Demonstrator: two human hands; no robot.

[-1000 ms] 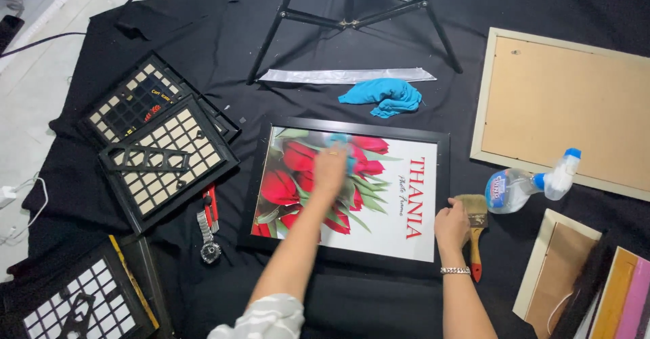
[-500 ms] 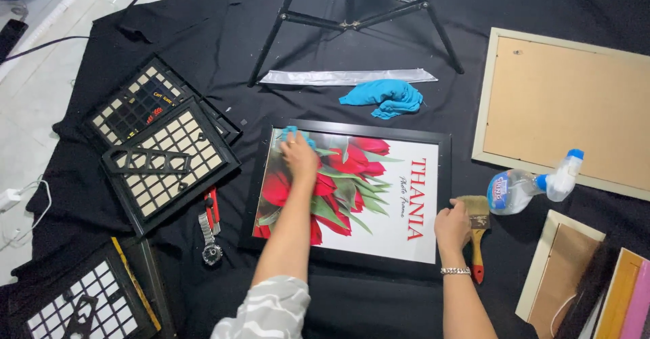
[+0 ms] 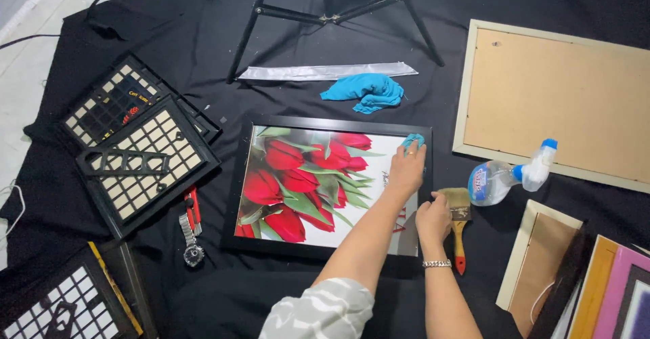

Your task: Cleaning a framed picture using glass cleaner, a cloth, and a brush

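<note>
A black-framed picture [image 3: 308, 193] of red tulips is lying flat on a black cloth [image 3: 271, 95], near the middle of the view.

The left hand [image 3: 406, 170] is being pressed, fingers curled, onto a small blue rag [image 3: 413, 140] at the picture's upper right corner; the rag is being held against the glass. The right hand [image 3: 433, 218] is being rested on the frame's right edge, lower down, fingers spread narrowly and flat, nothing gripped. A bracelet [image 3: 437, 264] is being worn on that wrist.

Just beside the right hand, a paintbrush [image 3: 458, 224] with a red-tipped handle is lying on the cloth. To its right, a clear spray bottle [image 3: 508, 176] with a blue and white nozzle is lying on its side. A second blue rag [image 3: 365, 92] is lying bunched above the picture, next to a silver strip [image 3: 325, 72]. Tripod legs [image 3: 325, 17] are standing behind these.

At the right, a pale frame [image 3: 555, 102] is lying back-side up. More frames [image 3: 582, 271] are being leaned at the lower right. At the left, black grid-pattern frames [image 3: 139, 153] are stacked; a wristwatch [image 3: 191, 241] and a red-handled tool [image 3: 193, 203] are lying just beside them.
</note>
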